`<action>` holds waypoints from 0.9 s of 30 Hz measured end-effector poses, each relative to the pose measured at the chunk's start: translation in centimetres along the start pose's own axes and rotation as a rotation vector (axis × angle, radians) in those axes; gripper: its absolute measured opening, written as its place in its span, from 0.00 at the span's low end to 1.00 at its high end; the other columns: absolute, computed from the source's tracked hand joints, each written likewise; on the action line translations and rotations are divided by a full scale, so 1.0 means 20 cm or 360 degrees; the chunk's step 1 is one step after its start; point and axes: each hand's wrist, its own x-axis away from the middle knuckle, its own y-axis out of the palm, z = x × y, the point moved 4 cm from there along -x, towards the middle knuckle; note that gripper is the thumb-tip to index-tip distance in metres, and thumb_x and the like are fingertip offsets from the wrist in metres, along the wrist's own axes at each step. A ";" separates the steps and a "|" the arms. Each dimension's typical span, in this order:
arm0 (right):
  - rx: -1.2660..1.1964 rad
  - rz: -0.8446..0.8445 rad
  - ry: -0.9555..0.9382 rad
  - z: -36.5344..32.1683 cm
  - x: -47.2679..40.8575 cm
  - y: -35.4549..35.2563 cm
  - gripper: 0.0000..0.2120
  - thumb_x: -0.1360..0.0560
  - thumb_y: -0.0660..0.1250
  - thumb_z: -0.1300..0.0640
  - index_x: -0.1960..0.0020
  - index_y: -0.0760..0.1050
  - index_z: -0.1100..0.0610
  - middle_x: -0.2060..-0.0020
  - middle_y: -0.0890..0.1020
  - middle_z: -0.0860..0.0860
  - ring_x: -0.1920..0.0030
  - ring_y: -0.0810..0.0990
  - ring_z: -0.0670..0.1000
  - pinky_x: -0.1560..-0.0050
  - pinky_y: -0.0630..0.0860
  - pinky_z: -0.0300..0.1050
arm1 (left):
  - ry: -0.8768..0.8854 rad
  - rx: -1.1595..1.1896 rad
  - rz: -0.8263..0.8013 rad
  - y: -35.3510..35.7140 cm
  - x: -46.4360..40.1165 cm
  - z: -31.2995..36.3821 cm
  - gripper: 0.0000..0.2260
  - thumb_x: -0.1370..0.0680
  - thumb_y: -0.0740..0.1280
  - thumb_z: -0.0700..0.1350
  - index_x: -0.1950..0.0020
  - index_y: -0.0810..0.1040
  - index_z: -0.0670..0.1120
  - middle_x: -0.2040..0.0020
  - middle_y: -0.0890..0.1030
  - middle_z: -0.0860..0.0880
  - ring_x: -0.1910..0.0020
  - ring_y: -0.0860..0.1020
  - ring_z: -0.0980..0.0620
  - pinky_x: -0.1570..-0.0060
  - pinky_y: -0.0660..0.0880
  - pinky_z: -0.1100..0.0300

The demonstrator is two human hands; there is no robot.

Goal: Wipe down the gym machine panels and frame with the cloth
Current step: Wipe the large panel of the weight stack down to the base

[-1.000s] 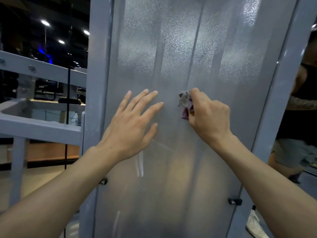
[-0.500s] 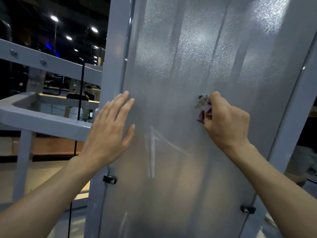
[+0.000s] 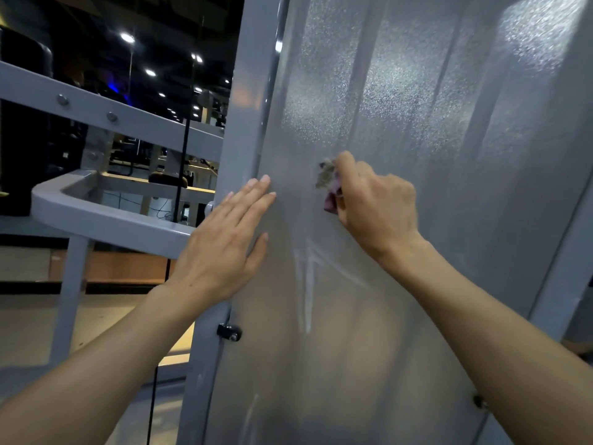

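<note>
While one cloth (image 3: 329, 187) in two hands, one panel (image 3: 417, 123).

Right hand (image 3: 377, 207) slid cloth (image 3: 329, 186) leftward across panel (image 3: 433, 123), nearer left hand (image 3: 224, 245).

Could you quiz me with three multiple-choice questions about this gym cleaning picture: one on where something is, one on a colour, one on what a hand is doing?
1. Where is the cloth?
A. on the floor
B. against the frosted panel
C. over the frame bar

2. What colour is the frame post?
A. red
B. black
C. pale grey

3. How is the left hand?
A. flat, fingers straight
B. fisted
C. holding a bottle

Answers:
1 B, the right hand holds it against the panel.
2 C, the paint looks pale grey.
3 A, its palm lies by the panel's edge.
</note>
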 end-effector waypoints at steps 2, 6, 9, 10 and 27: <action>-0.0038 -0.0037 0.0077 0.12 0.11 -0.02 0.15 0.29 0.62 0.45 0.49 0.67 0.54 0.67 0.79 0.54 0.77 0.76 0.61 0.71 0.57 0.41 | -0.0005 0.0025 -0.0005 -0.01 0.00 0.00 0.27 0.17 0.66 0.44 0.19 0.63 0.47 0.16 0.57 0.53 0.17 0.52 0.57 0.19 0.48 0.60; -0.0088 -0.0108 0.0341 0.37 0.33 -0.09 0.17 0.29 0.72 0.51 0.54 0.63 0.53 0.67 0.79 0.58 0.75 0.77 0.64 0.72 0.63 0.43 | -0.0025 0.0070 -0.0013 -0.01 0.00 0.00 0.25 0.17 0.66 0.44 0.20 0.66 0.47 0.16 0.57 0.53 0.17 0.53 0.57 0.19 0.49 0.59; -0.0042 -0.0093 0.0425 0.42 0.40 -0.13 0.13 0.27 0.65 0.50 0.55 0.63 0.54 0.69 0.78 0.58 0.76 0.76 0.64 0.70 0.60 0.41 | -0.0040 0.0117 -0.0019 -0.02 0.00 0.00 0.24 0.18 0.66 0.44 0.21 0.67 0.47 0.16 0.58 0.53 0.17 0.53 0.57 0.19 0.50 0.58; -0.0033 -0.0099 0.0433 0.41 0.40 -0.13 0.13 0.28 0.67 0.51 0.55 0.64 0.55 0.70 0.78 0.58 0.76 0.76 0.64 0.70 0.60 0.41 | -0.0044 0.0132 -0.0019 -0.02 0.00 0.01 0.24 0.18 0.66 0.44 0.21 0.68 0.47 0.16 0.58 0.53 0.18 0.53 0.57 0.19 0.50 0.57; -0.0061 -0.0048 -0.0093 -0.20 -0.24 0.10 0.24 0.37 0.81 0.53 0.47 0.76 0.60 0.70 0.79 0.55 0.79 0.75 0.61 0.71 0.53 0.39 | -0.0243 0.0364 -0.0115 0.00 0.19 0.03 0.23 0.16 0.61 0.52 0.21 0.65 0.54 0.18 0.58 0.61 0.20 0.57 0.63 0.25 0.60 0.62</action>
